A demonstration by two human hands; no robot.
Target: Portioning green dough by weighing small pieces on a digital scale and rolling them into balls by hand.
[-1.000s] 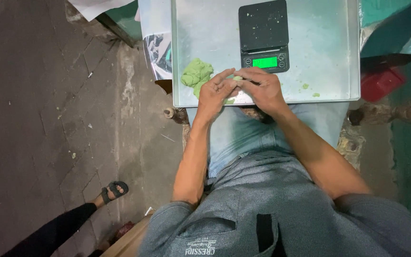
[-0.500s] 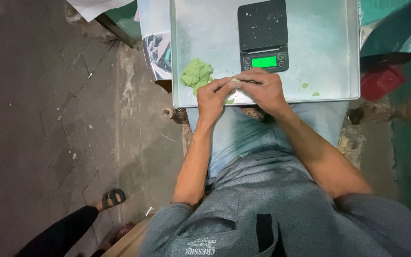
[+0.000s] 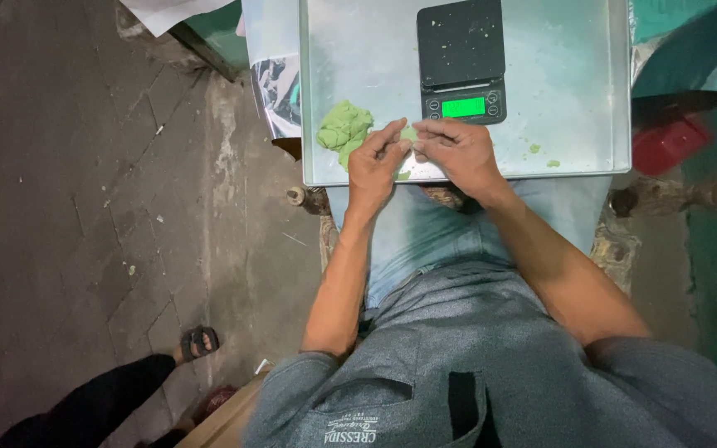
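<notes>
A square metal tray [image 3: 574,91] rests on my lap. My left hand [image 3: 378,163] and my right hand [image 3: 459,152] meet at its near edge, fingers pinched together on a small piece of green dough [image 3: 409,133]. A larger lump of green dough [image 3: 341,129] lies on the tray just left of my left hand. A black digital scale [image 3: 461,58] with a lit green display stands on the tray just beyond my right hand, its platform bare apart from specks.
Small green dough crumbs [image 3: 541,156] dot the tray's right side. A red container [image 3: 661,141] sits to the right of the tray. Another person's dark-sleeved leg and sandalled foot [image 3: 197,341] are on the paved floor at lower left.
My fingers have shifted slightly on the small dough piece. The other person's sandalled foot has drawn back toward the lower left.
</notes>
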